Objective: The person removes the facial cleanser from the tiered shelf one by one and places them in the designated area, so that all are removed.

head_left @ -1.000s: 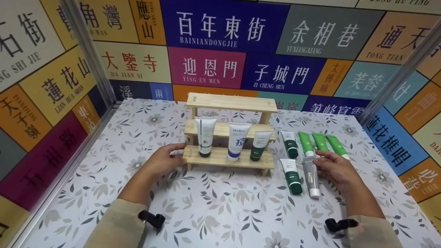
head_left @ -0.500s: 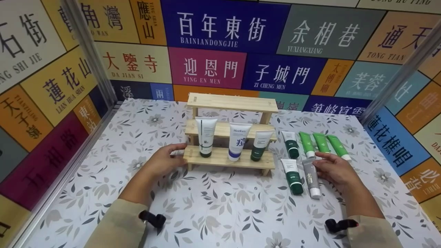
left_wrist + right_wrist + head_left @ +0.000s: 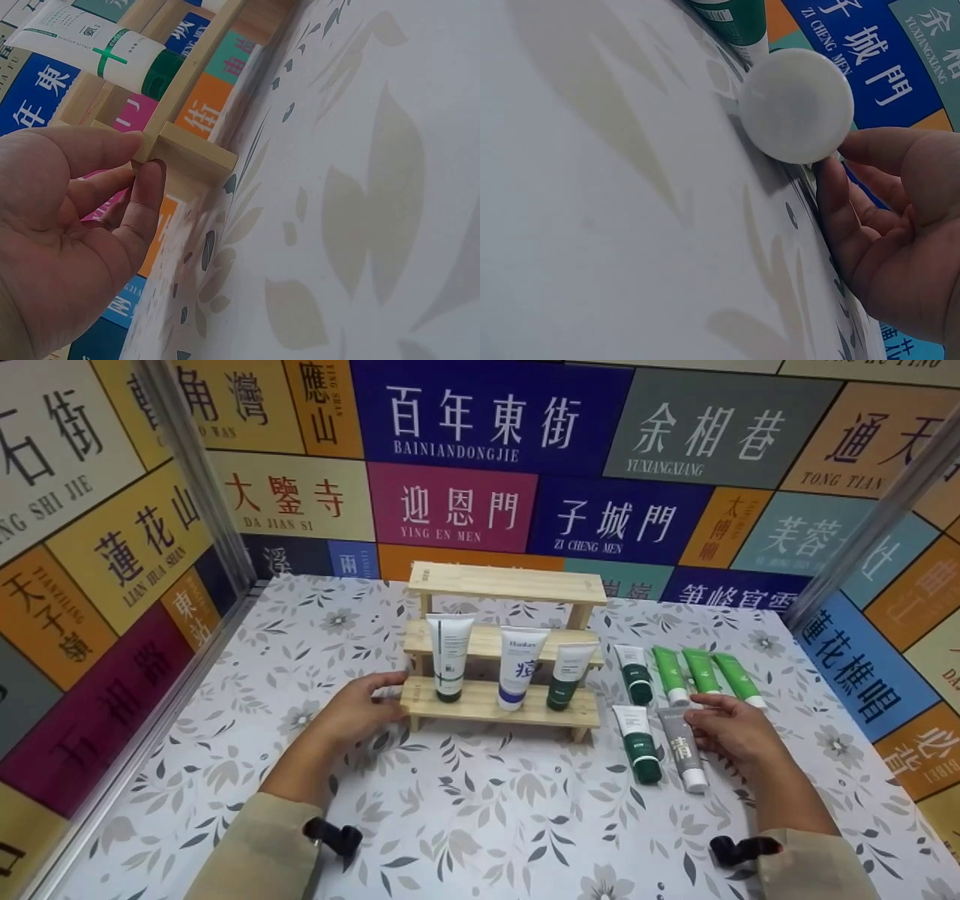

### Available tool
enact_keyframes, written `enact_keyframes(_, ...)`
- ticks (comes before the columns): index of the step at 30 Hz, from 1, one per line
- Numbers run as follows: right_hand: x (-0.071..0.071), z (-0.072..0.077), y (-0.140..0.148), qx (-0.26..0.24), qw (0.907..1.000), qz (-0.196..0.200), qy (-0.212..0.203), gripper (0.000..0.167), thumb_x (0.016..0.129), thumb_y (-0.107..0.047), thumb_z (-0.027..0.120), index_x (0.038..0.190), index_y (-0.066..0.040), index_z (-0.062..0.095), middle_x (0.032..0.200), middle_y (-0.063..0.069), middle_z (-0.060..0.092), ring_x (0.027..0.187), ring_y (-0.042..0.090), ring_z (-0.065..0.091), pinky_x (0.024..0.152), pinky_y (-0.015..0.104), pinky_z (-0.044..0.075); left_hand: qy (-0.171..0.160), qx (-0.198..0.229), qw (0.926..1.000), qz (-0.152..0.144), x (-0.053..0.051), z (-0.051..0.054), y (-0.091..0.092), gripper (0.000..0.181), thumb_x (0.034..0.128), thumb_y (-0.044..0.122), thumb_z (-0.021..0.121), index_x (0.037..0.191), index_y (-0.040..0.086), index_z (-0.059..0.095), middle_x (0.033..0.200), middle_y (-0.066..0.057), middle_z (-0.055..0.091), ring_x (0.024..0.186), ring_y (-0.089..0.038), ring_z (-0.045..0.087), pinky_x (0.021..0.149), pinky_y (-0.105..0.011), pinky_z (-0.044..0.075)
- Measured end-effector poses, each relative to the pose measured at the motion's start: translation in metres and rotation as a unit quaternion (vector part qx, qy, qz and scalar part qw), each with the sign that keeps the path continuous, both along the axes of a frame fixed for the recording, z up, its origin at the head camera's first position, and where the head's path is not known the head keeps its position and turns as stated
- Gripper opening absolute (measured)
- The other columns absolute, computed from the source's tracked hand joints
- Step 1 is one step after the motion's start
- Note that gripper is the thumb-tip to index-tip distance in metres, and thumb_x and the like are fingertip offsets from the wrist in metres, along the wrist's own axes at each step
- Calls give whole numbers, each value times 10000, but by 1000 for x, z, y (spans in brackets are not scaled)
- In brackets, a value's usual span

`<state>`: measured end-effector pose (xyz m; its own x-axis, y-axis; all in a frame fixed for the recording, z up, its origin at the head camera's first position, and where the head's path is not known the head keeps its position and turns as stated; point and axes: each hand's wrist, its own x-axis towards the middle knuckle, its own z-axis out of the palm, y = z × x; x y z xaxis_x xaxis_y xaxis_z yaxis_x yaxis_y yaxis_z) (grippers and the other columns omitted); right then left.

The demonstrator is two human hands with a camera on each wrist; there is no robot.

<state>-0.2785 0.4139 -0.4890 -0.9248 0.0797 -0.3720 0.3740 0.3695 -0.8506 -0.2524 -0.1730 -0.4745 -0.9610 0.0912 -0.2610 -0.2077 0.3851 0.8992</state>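
A three-step wooden display stand stands on the table. My left hand pinches the left end of its lowest board between thumb and fingers; the left wrist view shows the grip close up. On that board several tubes would overstate it: a tall white tube, a white-and-blue tube and a white-and-green tube stand upright on their caps. To the right, my right hand pinches the upper right edge of a grey squeeze tube. Its round white cap faces the right wrist camera.
Two white-and-green tubes lie left of and behind the grey tube. Behind it lie three bright green tubes. The tablecloth has a leaf pattern. Panels with printed lettering enclose the back and sides.
The grey tube has turned so its lettering faces up again, and its cap end has shifted slightly right. My left hand and the stand stay in place.
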Motion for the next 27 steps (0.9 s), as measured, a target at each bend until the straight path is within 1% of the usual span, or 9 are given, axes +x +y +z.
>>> enact_keyframes(6, 0, 1, 0, 181, 9998, -17, -74, 758, 992, -329, 780, 1629, -121, 428, 1030, -146, 711, 886, 84, 722, 812, 271, 632, 29, 4, 10000, -14, 0, -1, 0, 644, 963, 138, 726, 1575, 231, 548, 1570, -143, 585, 1421, -364, 596, 1193, -504, 475)
enact_keyframes(13, 1, 4, -3, 458, 9986, 281, -5, 802, 959, -315, 818, 1614, -67, 428, 1002, -107, 706, 868, 97, 722, 778, 287, 636, 119, 115, 9998, -107, 0, -2, -1, 646, 971, 146, 717, 1587, 205, 533, 1579, -135, 577, 1417, -356, 602, 1143, -455, 516)
enact_keyframes(18, 2, 7, -5, 766, 9967, 250, -47, 792, 937, -323, 839, 1590, -86, 460, 991, -89, 693, 842, 91, 707, 749, 283, 621, 123, 68, 9998, -143, -1, -2, -2, 651, 972, 143, 711, 1594, 192, 523, 1598, -133, 559, 1436, -369, 584, 1168, -476, 499)
enact_keyframes(22, 3, 7, -6, 740, 9970, 205, -53, 776, 945, -295, 831, 1588, -82, 453, 973, -78, 689, 809, 89, 701, 725, 283, 628, 119, 34, 9998, -132, -1, -1, -2, 656, 969, 138, 708, 1596, 194, 520, 1595, -128, 563, 1434, -368, 586, 1177, -488, 492)
enact_keyframes(27, 3, 7, -6, 642, 9977, 196, -104, 769, 956, -284, 820, 1594, -89, 437, 994, -55, 679, 806, 92, 708, 712, 294, 638, 120, 81, 9998, -137, -1, -2, -1, 656, 971, 130, 705, 1596, 188, 518, 1584, -132, 573, 1417, -357, 602, 1160, -471, 505)
